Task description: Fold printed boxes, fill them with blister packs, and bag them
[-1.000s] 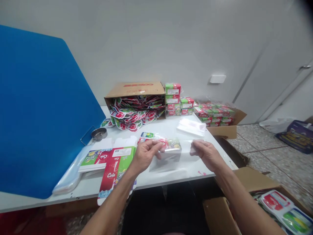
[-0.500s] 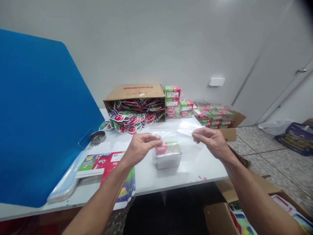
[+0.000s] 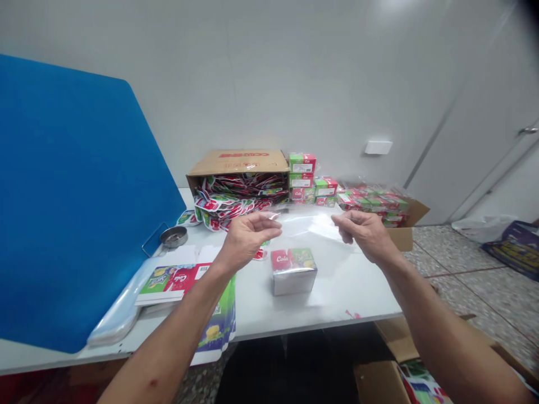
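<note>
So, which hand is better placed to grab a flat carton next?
Probably the left hand: the flat cartons lie on its side, while the right hand is farther off. Both hold clear film, though.

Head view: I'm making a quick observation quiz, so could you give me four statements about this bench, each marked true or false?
1. The left hand and right hand both hold clear film. True.
2. The box nearest the hands stands on a blue table. False: the table is white.
3. The round metal dish is right of that box. False: it is to the left.
4. Printed flat pieces spill from the cardboard carton. True.
</note>
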Tool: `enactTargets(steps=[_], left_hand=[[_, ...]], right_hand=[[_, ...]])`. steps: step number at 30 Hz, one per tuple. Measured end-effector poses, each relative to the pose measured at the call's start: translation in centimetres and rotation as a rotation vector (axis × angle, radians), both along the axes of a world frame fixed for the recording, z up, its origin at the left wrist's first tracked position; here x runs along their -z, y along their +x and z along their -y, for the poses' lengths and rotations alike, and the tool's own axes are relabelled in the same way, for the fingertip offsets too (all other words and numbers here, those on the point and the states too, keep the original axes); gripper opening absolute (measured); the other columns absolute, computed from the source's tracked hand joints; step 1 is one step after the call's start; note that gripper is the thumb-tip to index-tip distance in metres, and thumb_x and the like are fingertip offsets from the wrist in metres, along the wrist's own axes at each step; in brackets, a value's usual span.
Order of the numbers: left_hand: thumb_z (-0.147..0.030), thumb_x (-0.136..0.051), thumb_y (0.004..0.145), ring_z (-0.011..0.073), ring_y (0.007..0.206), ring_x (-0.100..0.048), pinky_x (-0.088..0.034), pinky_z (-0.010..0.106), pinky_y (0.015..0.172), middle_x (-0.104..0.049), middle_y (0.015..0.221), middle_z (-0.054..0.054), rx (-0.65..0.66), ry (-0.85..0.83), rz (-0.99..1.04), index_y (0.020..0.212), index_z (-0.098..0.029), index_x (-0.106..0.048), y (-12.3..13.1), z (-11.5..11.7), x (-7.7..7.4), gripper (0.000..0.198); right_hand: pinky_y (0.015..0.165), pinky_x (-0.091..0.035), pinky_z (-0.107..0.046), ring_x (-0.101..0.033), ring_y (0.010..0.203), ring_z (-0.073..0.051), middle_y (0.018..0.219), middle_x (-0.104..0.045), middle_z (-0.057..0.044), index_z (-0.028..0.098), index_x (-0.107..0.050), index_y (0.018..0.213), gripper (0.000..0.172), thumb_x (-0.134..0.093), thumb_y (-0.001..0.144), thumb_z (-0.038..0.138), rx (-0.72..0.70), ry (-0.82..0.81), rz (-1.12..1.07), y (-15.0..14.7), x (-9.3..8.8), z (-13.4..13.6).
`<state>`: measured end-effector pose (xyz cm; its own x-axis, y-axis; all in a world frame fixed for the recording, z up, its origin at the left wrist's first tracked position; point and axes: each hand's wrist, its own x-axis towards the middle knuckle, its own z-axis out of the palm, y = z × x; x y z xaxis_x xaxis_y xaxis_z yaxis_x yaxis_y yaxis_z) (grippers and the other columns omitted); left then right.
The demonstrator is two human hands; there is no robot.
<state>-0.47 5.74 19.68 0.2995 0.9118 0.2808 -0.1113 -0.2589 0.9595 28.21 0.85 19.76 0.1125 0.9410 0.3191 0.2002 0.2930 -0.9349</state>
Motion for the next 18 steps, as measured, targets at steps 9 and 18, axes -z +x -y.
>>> enactTargets(steps=[9,18], left_hand=[[-0.042,-0.084,0.075,0.0170,0.079,-0.071,-0.057,0.028,0.073,-0.079,0.091,0.008,-0.007,0.036,-0.092,0.096,-0.015,-0.078,0.6,-0.8,-0.7,0.035],[-0.049,-0.081,0.076,0.0152,0.061,-0.069,-0.058,0.028,0.062,-0.076,0.073,0.006,-0.211,0.132,0.038,0.091,-0.012,-0.076,1.7,-1.7,-1.6,0.040]], right_hand=[[0.055,-0.045,-0.028,-0.052,0.056,-0.013,0.059,-0.059,0.000,0.021,-0.067,0.076,0.036,-0.075,0.082,0.055,0.084,0.218,0.036,-0.5,-1.5,-0.8],[0.054,-0.042,-0.029,-0.053,0.058,-0.013,0.067,-0.066,0.000,0.020,-0.073,0.085,0.035,-0.085,0.070,0.050,0.030,0.200,0.048,-0.1,-2.6,-1.4]])
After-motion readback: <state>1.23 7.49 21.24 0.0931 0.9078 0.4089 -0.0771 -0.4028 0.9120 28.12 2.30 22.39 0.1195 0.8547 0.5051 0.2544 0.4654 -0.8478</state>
